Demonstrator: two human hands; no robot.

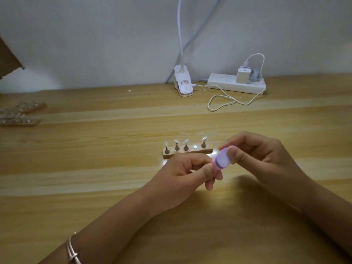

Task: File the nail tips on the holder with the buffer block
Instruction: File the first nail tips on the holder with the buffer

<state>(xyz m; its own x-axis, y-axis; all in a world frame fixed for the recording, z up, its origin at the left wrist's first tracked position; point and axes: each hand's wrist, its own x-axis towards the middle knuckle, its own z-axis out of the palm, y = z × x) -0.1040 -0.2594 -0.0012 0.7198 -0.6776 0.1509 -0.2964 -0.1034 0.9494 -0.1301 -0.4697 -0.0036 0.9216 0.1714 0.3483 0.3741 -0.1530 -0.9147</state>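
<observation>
A buffer block [222,158], likely light and spongy, is pinched by its sides in the right hand [261,155]; the curled left hand's [187,172] hold is unclear.

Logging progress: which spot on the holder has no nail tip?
The fourth spot from the left: bare and shiny, while the other four carry upright tips.
</observation>
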